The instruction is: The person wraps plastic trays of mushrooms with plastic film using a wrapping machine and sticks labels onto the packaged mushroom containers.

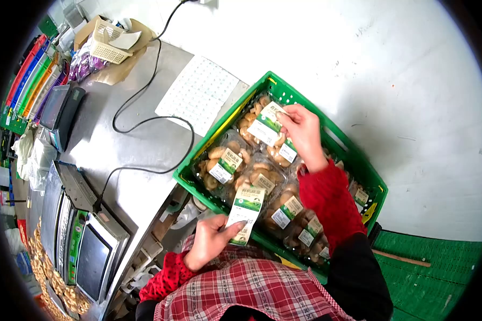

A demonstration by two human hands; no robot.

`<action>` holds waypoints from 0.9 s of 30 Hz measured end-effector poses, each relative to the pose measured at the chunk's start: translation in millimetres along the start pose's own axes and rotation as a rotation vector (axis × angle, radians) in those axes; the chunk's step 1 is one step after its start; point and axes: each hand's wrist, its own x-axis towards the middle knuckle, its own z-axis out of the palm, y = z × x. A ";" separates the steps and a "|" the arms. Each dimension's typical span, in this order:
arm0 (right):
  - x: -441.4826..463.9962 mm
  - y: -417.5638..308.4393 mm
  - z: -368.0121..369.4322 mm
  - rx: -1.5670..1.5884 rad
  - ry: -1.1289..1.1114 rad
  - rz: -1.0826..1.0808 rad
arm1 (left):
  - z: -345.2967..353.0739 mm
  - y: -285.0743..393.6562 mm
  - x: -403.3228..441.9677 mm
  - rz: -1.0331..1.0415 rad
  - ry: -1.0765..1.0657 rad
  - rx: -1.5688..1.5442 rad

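Several clear packs of brown mushrooms (230, 160) with green-and-white labels fill a green crate (332, 125). My left hand (210, 239) is closed on a strip of labels (246, 211), its thumb on the strip's face, over the crate's near left edge. Above the packs in the crate's upper part, my right hand (303, 130) pinches a single label (268, 122) between thumb and fingers. That label lies over or just above a mushroom pack; whether it touches the pack I cannot tell.
A metal table (139, 115) at the left bears a printed sheet (198, 92), a black cable (135, 168), a labelling scale (93, 262) and a dark screen (53, 107). Behind stand a cream basket (110, 45) and colored crates (29, 75). Green mats (428, 267) lie at lower right.
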 end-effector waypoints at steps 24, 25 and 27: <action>-127.4 -1.9 180.9 -0.277 -0.693 -0.640 | -55.9 -82.4 -49.0 -0.203 0.713 -0.409; -127.6 0.6 192.2 -0.338 -0.579 -0.764 | -57.4 -101.3 -47.9 -0.283 0.789 -0.459; -127.9 6.9 201.3 -0.361 -0.513 -0.724 | -67.0 -155.1 -33.4 -0.385 0.885 -0.617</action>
